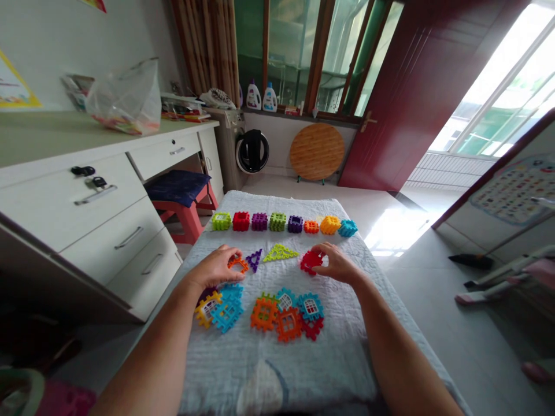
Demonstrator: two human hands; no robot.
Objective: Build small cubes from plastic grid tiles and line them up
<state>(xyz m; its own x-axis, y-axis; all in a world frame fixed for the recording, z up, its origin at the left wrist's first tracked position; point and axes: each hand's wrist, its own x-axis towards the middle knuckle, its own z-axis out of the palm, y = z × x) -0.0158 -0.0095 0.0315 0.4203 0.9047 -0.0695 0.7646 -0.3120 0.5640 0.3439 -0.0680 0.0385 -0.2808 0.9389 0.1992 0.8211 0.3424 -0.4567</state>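
Note:
My left hand (225,261) is closed on an orange building piece (238,264) with an open middle, at the left of the cloth-covered table. My right hand (332,261) grips a red toothed building piece (309,263). Between my hands lie a purple triangle (254,260) and a yellow-green triangle (281,252). Closer to me, a loose pile holds orange squares (288,325) and a blue window square (311,307). Blue pieces (228,309) and a yellow piece (207,309) lie by my left forearm. Across the far side runs a row of assembled cubes, among them a red cube (241,221).
The table (269,375) wears a pale cloth. At the left are a white desk (99,231) and a pink stool with a dark cushion (177,188). Beyond stand a washing machine (229,138) and a round wooden board (317,151). A dark red door (403,86) is at right.

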